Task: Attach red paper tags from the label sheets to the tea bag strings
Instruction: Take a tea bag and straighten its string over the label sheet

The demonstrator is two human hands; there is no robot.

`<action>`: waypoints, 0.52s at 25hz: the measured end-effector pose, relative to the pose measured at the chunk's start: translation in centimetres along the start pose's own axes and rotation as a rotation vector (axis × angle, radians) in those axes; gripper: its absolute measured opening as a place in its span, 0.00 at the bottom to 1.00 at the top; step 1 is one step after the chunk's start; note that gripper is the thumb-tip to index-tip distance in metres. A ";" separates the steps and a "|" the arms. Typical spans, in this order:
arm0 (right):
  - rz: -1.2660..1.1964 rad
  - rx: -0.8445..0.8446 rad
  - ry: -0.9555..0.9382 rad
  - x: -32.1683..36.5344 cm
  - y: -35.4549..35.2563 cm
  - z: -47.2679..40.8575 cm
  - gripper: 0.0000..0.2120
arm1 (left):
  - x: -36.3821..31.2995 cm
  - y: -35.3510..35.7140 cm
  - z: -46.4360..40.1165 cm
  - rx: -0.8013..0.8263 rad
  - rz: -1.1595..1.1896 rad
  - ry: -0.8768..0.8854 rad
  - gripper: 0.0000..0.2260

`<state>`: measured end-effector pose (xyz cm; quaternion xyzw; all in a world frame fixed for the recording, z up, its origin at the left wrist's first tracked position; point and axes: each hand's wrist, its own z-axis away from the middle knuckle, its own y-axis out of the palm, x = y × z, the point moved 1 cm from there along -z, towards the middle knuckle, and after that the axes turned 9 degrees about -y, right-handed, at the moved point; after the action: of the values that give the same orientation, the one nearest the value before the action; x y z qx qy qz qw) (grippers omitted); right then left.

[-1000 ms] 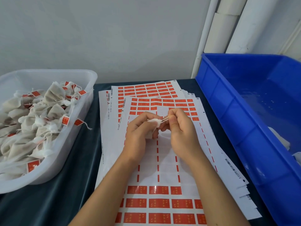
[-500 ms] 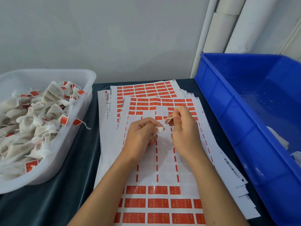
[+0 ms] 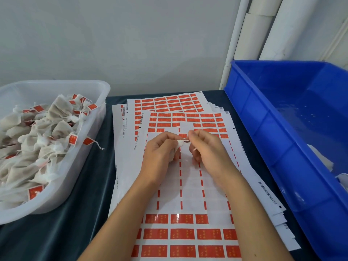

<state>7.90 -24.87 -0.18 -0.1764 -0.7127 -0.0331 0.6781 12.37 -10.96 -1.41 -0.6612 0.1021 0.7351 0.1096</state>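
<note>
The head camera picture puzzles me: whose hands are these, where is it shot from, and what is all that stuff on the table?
No machine here: a person works with bare hands, and the camera sits on their head, looking forward and down. That is why you see two forearms reaching in from the bottom edge.

On the dark table lies a fanned stack of label sheets; the top sheet's middle stickers are already peeled off, red ones remain at both ends. To the person's left stands a clear tub heaped with tea bags, many of them showing red tags. To their right is a blue bin, mostly bare inside as far as it shows.

The left hand holds a small white tea bag. The right hand pinches its string. No tag on it is visible yet.
</note>
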 end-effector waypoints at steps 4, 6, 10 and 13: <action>0.041 0.036 0.001 -0.1 -0.1 0.1 0.19 | 0.1 0.1 0.0 0.004 -0.002 0.019 0.11; -0.053 0.053 0.029 0.1 -0.2 0.1 0.18 | 0.1 0.0 0.0 0.010 -0.017 0.038 0.11; -0.368 0.078 0.044 0.0 -0.7 0.0 0.20 | 0.1 0.2 0.1 0.052 -0.066 0.075 0.11; -0.429 0.017 0.042 0.1 -0.8 -0.1 0.16 | 0.2 0.4 0.2 0.073 -0.124 0.098 0.11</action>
<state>7.77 -25.61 0.06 -0.0140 -0.7199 -0.1744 0.6717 12.03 -11.26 -1.56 -0.6971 0.0931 0.6893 0.1739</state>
